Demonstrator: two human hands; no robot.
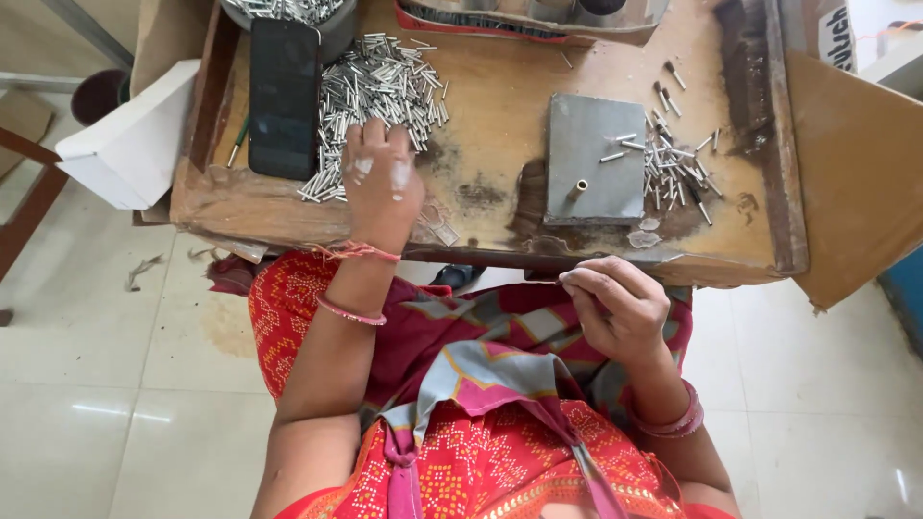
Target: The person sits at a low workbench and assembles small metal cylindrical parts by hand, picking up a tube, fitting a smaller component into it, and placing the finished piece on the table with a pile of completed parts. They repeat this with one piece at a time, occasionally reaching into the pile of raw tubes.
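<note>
The left hand [383, 183] rests on the big pile of small metal pins [380, 91] near the desk's [490, 125] far left; its fingers are in the pins, so I cannot tell if it grips any. It looks like the picking-up step. The right hand [615, 306] waits loosely curled and seems empty, just off the near edge. Next calls for a careful pinch. A grey metal block [596, 159] sits right of middle, a black phone [285, 96] at the left. The floor [125, 404] is pale tile.
</note>
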